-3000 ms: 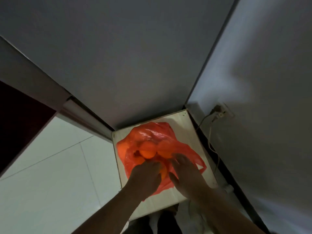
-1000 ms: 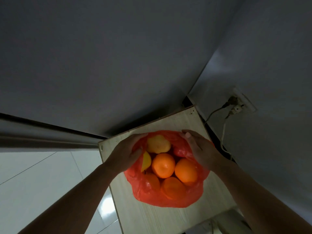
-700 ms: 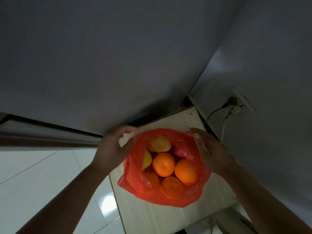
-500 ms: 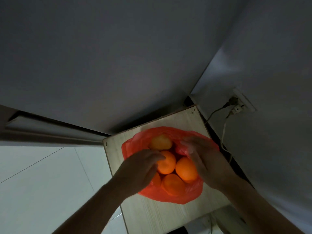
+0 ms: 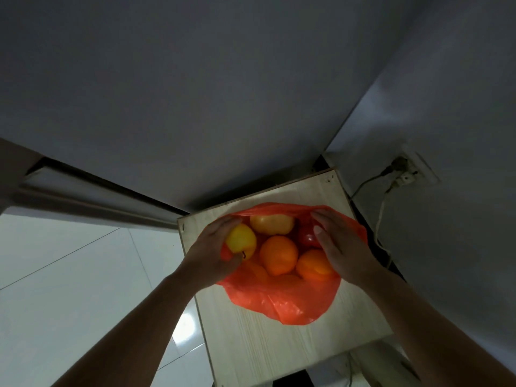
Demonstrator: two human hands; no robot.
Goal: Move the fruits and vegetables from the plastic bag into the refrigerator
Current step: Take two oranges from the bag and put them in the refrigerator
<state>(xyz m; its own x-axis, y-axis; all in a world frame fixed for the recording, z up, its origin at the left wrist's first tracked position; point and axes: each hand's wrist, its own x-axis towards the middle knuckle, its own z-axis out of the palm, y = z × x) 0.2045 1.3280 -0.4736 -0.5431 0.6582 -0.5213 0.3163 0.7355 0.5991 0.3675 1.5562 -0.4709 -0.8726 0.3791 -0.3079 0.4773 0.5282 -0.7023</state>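
Orange plastic bag [image 5: 282, 300] lies open on the wooden table [image 5: 279, 350]. Left hand [image 5: 212, 252] fingers clamp a yellow fruit [image 5: 240, 241] at the bag's left rim. Right hand [image 5: 340, 247] fingers rest spread, flat on the bag's right rim beside two oranges [image 5: 278, 255].

- Two bare forearms are seen, with no sleeve reaching into view.
- Nothing is worn on the left hand [image 5: 211, 251] or the right hand [image 5: 342, 248]: no glove, ring, watch or band.
- Short, unpainted fingernails are shown on the right hand.
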